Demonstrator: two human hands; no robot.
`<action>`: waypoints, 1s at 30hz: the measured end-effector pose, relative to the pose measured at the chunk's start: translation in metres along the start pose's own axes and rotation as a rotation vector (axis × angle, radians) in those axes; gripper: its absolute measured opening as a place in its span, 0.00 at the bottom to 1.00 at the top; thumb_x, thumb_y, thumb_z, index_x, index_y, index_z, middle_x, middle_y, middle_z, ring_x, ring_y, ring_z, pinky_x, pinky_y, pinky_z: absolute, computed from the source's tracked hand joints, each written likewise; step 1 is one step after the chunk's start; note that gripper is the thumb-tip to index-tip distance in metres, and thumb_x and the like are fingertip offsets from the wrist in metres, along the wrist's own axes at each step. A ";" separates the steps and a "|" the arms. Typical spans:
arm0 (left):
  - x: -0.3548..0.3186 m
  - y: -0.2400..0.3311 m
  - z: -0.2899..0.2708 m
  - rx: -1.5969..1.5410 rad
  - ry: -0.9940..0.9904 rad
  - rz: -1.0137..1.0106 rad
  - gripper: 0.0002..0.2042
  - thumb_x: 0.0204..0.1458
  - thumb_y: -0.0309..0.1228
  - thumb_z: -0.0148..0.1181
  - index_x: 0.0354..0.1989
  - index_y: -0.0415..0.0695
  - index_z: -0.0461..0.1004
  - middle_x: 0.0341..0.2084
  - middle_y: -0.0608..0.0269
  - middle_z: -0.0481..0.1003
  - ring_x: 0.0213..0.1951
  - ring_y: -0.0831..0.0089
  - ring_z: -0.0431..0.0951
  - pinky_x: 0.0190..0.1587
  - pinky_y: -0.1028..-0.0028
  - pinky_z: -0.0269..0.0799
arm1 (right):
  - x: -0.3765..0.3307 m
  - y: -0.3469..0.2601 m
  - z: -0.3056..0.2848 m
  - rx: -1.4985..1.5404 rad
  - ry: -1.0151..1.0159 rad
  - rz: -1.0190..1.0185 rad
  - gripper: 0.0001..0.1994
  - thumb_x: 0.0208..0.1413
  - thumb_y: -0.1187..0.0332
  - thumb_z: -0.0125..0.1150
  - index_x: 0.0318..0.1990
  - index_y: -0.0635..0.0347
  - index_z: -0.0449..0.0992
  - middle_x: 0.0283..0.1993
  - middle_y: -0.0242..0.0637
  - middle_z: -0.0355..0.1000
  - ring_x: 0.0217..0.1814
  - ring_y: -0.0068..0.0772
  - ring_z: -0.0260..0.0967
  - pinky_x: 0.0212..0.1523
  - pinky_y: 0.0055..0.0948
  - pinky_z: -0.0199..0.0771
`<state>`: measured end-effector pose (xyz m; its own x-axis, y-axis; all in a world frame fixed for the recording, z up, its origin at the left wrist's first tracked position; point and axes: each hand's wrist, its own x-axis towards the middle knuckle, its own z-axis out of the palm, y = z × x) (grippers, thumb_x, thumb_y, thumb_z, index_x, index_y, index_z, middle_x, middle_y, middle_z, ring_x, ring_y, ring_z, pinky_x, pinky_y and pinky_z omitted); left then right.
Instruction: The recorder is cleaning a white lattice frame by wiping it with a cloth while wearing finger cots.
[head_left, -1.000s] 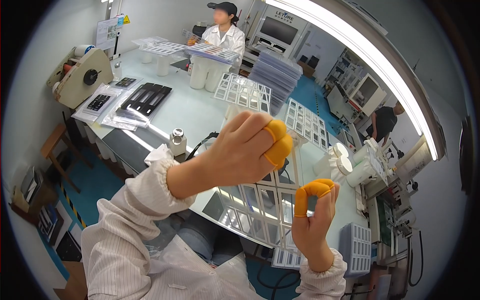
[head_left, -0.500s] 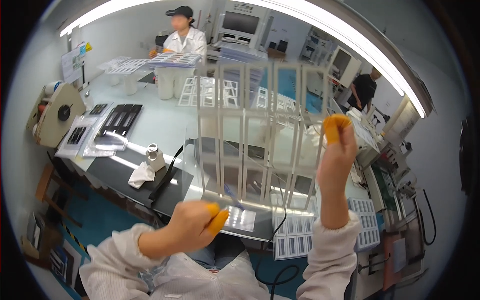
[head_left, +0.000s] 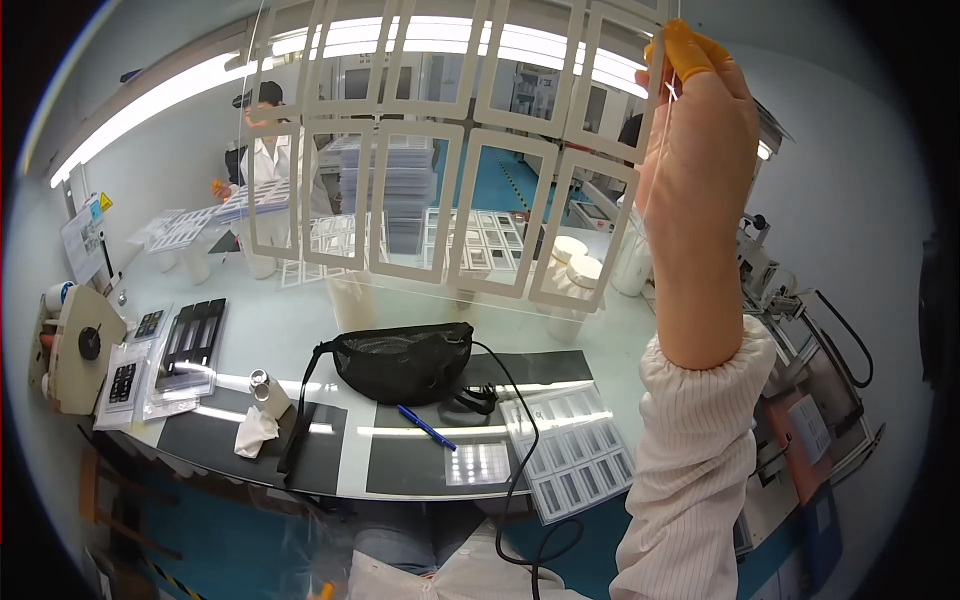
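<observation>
My right hand [head_left: 705, 150], with orange finger covers on its fingertips, is raised high at the right. It pinches the right edge of a clear sheet [head_left: 408, 270] printed with rows of white rectangular frames. The sheet hangs upright before me, and the bench shows through it. Of my left hand [head_left: 327, 591] only an orange-covered fingertip shows at the lower edge; its other fingers are out of view. A blurred transparent film [head_left: 312, 535] appears just above that fingertip.
On the bench are a black pouch [head_left: 400, 362], a blue pen [head_left: 427, 428], a tray-like framed sheet [head_left: 570, 455], a small bottle [head_left: 267, 392] and a crumpled tissue [head_left: 255, 433]. White lidded tubs [head_left: 582, 270] stand behind the sheet. Across the bench a person [head_left: 268, 155] works.
My right hand has lifted the clear sheet higher, to upright. The left hand has dropped to the lower edge, mostly out of sight. The view has tilted, and the pouch now shows uncovered.
</observation>
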<state>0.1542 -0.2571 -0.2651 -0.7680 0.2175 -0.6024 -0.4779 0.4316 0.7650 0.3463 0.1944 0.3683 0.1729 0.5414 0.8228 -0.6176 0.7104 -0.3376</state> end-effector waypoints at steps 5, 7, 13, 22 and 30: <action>0.020 0.013 0.009 0.125 -0.135 0.056 0.16 0.52 0.40 0.49 0.20 0.41 0.71 0.12 0.67 0.67 0.16 0.77 0.68 0.16 0.77 0.60 | -0.003 -0.021 0.015 0.086 -0.082 -0.075 0.14 0.49 0.79 0.44 0.44 0.66 0.68 0.39 0.36 0.66 0.41 0.25 0.64 0.56 0.28 0.59; 0.026 0.017 0.012 0.177 -0.183 0.072 0.16 0.52 0.40 0.49 0.21 0.41 0.71 0.12 0.67 0.67 0.16 0.77 0.69 0.17 0.77 0.60 | -0.006 -0.024 0.015 0.072 -0.104 -0.082 0.13 0.49 0.79 0.44 0.43 0.66 0.69 0.38 0.35 0.66 0.41 0.24 0.64 0.56 0.28 0.58; 0.031 0.019 0.010 0.353 -0.308 0.088 0.14 0.51 0.39 0.49 0.22 0.40 0.72 0.13 0.67 0.68 0.17 0.76 0.69 0.18 0.76 0.62 | -0.012 -0.029 0.016 0.096 -0.119 -0.087 0.13 0.49 0.79 0.45 0.43 0.65 0.70 0.38 0.34 0.66 0.42 0.24 0.63 0.57 0.26 0.58; 0.034 0.018 0.002 0.626 -0.495 0.081 0.13 0.50 0.37 0.49 0.24 0.40 0.72 0.14 0.67 0.69 0.18 0.75 0.71 0.19 0.74 0.63 | -0.007 -0.035 0.021 -0.017 -0.058 -0.090 0.15 0.48 0.79 0.42 0.45 0.66 0.68 0.40 0.37 0.65 0.42 0.26 0.64 0.52 0.25 0.62; 0.024 0.010 0.007 0.790 -0.653 0.072 0.12 0.50 0.35 0.49 0.25 0.39 0.73 0.15 0.66 0.71 0.19 0.74 0.71 0.20 0.73 0.65 | -0.010 -0.038 0.017 0.008 -0.060 -0.074 0.11 0.54 0.74 0.46 0.43 0.67 0.68 0.35 0.36 0.67 0.40 0.24 0.65 0.48 0.23 0.66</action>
<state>0.1338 -0.2417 -0.2735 -0.2894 0.5977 -0.7477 0.1583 0.8002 0.5784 0.3551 0.1545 0.3803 0.1716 0.4597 0.8713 -0.6107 0.7437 -0.2720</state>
